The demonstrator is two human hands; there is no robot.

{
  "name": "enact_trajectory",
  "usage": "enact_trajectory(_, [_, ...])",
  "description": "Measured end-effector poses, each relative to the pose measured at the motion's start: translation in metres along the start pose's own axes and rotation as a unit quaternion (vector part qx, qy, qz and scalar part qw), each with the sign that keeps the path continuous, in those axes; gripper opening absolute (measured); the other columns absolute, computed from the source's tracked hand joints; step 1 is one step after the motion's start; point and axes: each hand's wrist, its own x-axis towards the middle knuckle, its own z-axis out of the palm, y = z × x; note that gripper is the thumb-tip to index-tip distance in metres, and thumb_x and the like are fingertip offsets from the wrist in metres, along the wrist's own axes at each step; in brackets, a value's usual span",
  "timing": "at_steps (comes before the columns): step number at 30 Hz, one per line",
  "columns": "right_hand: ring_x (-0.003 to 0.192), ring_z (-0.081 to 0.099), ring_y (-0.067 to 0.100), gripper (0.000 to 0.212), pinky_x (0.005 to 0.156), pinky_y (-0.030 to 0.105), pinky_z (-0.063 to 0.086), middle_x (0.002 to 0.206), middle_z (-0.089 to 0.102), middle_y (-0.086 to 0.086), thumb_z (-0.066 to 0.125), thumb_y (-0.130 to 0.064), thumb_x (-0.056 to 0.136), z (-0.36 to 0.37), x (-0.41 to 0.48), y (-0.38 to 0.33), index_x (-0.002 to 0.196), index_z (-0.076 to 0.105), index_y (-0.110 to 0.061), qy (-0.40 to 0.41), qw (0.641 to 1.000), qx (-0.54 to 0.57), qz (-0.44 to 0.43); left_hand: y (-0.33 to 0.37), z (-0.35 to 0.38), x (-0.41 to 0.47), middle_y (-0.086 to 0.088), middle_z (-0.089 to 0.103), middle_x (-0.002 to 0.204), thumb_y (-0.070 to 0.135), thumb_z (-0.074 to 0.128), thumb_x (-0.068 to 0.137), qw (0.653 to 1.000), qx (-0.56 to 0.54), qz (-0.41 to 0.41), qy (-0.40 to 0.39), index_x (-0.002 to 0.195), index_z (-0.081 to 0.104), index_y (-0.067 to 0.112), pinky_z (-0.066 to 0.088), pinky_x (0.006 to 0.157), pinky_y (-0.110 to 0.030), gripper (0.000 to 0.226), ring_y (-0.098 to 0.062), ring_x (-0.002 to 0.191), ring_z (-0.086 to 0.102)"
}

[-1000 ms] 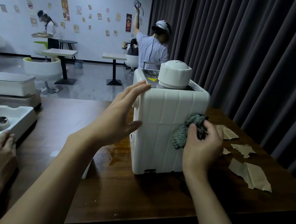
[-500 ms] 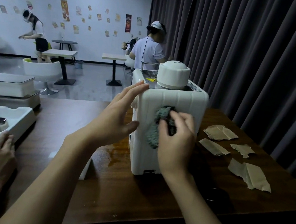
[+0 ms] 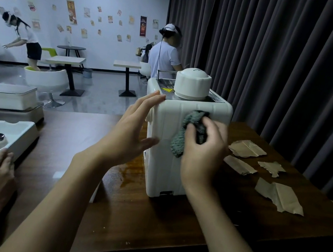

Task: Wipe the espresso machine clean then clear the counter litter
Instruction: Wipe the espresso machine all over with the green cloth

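The right hand (image 3: 202,153) is gripping a grey cloth (image 3: 184,133), pressing it against the espresso machine (image 3: 163,169)'s near face. The left hand (image 3: 129,133), fingers straight, is bracing its nine o'clock edge. Torn paper scraps (image 3: 278,196) are lying at three o'clock on the counter (image 3: 125,217).

Two bare forearms are seen, uncovered along their whole visible length. The left hand (image 3: 125,134) and right hand (image 3: 201,159) are likewise bare, with long, slender fingers (image 3: 147,101).
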Motion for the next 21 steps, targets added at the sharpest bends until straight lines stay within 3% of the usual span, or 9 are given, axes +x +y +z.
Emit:
enact_trajectory(2, [0.089, 0.050, 0.002, 0.025, 0.080, -0.001, 0.034, 0.101, 0.059, 0.006, 0.069, -0.003, 0.084, 0.007, -0.009, -0.014, 0.109, 0.068, 0.000, -0.051, 0.997, 0.004, -0.052, 0.000, 0.000, 0.000, 0.017, 0.018, 0.162, 0.005, 0.079, 0.081, 1.000, -0.005, -0.001, 0.001, 0.152, 0.025, 0.038, 0.047, 0.106, -0.042, 0.096, -0.014, 0.146, 0.029])
enact_trajectory(5, [0.091, 0.052, 0.006, 0.026, 0.078, 0.013, 0.044, 0.103, 0.057, 0.005, 0.066, -0.005, 0.087, 0.009, -0.011, -0.020, 0.112, 0.067, -0.005, -0.123, 0.985, -0.011, -0.117, 0.000, 0.000, 0.000, 0.018, 0.018, 0.162, 0.004, 0.081, 0.079, 1.000, -0.005, -0.002, -0.001, 0.152, 0.025, 0.036, 0.044, 0.109, -0.049, 0.097, -0.015, 0.146, 0.031])
enact_trajectory(7, [0.090, 0.048, 0.001, 0.027, 0.081, 0.006, 0.040, 0.104, 0.056, 0.004, 0.066, -0.004, 0.087, 0.004, -0.004, -0.016, 0.114, 0.066, -0.004, -0.134, 0.983, -0.014, -0.123, 0.000, -0.001, 0.000, 0.018, 0.018, 0.162, 0.006, 0.081, 0.079, 1.000, -0.004, -0.006, -0.001, 0.152, 0.026, 0.037, 0.043, 0.110, -0.051, 0.097, -0.014, 0.146, 0.030])
enact_trajectory(10, [0.089, 0.049, 0.007, 0.027, 0.081, -0.003, 0.034, 0.099, 0.053, 0.002, 0.067, 0.000, 0.084, -0.008, 0.015, -0.004, 0.112, 0.067, 0.002, -0.067, 0.995, -0.015, -0.073, 0.001, -0.002, -0.001, 0.019, 0.018, 0.161, 0.010, 0.081, 0.081, 1.000, 0.004, -0.011, 0.000, 0.151, 0.025, 0.040, 0.043, 0.110, -0.052, 0.095, -0.015, 0.146, 0.030])
enact_trajectory(13, [0.089, 0.048, 0.003, 0.026, 0.083, 0.020, 0.048, 0.102, 0.050, -0.001, 0.064, -0.007, 0.089, -0.021, 0.040, 0.016, 0.114, 0.065, 0.001, 0.002, 1.000, -0.024, 0.008, 0.002, -0.001, -0.001, 0.017, 0.017, 0.162, 0.013, 0.079, 0.082, 1.000, 0.008, -0.011, 0.000, 0.151, 0.023, 0.042, 0.044, 0.109, -0.052, 0.093, -0.016, 0.146, 0.029])
enact_trajectory(14, [0.088, 0.046, -0.002, 0.027, 0.082, 0.022, 0.049, 0.103, 0.050, 0.000, 0.062, -0.009, 0.091, -0.025, 0.046, 0.021, 0.115, 0.065, 0.000, 0.013, 0.999, -0.029, 0.025, 0.002, -0.001, 0.000, 0.018, 0.017, 0.162, 0.015, 0.079, 0.082, 1.000, 0.008, -0.010, 0.000, 0.150, 0.023, 0.042, 0.044, 0.109, -0.052, 0.093, -0.015, 0.146, 0.029])
enact_trajectory(18, [0.088, 0.040, -0.006, 0.026, 0.080, 0.021, 0.046, 0.105, 0.053, 0.006, 0.061, -0.010, 0.091, -0.020, 0.045, 0.020, 0.114, 0.065, -0.001, 0.026, 0.998, -0.048, 0.010, 0.001, 0.001, 0.001, 0.018, 0.018, 0.162, 0.016, 0.079, 0.082, 1.000, 0.006, -0.013, 0.003, 0.150, 0.022, 0.044, 0.042, 0.111, -0.054, 0.093, -0.016, 0.147, 0.028])
enact_trajectory(21, [0.091, 0.049, 0.009, 0.025, 0.083, 0.013, 0.039, 0.106, 0.055, 0.011, 0.061, -0.007, 0.089, -0.004, 0.029, -0.001, 0.112, 0.067, -0.002, -0.010, 0.998, -0.049, -0.044, 0.001, 0.001, 0.000, 0.017, 0.019, 0.162, 0.014, 0.080, 0.082, 1.000, 0.006, -0.013, 0.007, 0.150, 0.024, 0.042, 0.042, 0.111, -0.053, 0.093, -0.015, 0.147, 0.028])
